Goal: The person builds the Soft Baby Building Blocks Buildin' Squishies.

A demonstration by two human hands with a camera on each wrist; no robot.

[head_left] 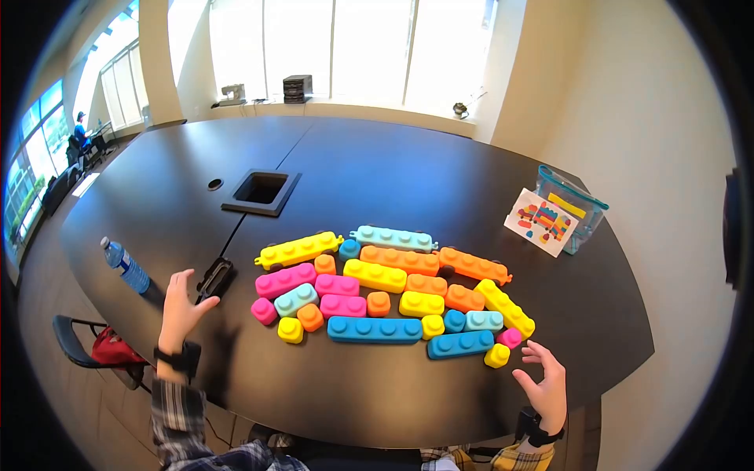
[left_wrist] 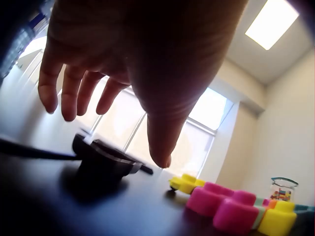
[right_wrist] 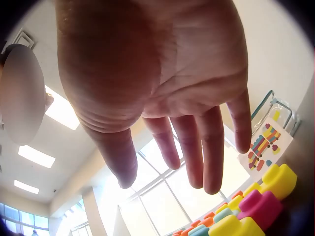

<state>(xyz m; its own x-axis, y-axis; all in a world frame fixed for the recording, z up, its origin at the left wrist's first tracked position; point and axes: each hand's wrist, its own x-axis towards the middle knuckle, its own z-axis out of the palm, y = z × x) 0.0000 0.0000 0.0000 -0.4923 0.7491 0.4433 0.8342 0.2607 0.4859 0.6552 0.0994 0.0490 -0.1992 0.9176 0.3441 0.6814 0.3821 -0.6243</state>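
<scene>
Colourful toy building blocks lie spread over the dark table. My left hand (head_left: 182,314) hovers left of them with nothing in it, thumb spread from the fingers. Close to its thumb lies a black object (head_left: 216,277), which in the left wrist view is a dark piece (left_wrist: 106,160) with a strap-like end. My right hand (head_left: 547,386) is held above the table's front right, fingers loosely bent and holding nothing. Nearest to it are a small yellow block (head_left: 497,356) and a small pink block (head_left: 510,337). A long blue block (head_left: 375,330) lies at the front middle.
A water bottle (head_left: 126,265) stands at the left. On the right, a picture card (head_left: 542,222) leans on a clear zip bag (head_left: 580,206) with teal trim. Behind the blocks is a square table opening (head_left: 261,191). A chair (head_left: 78,337) stands by the left edge.
</scene>
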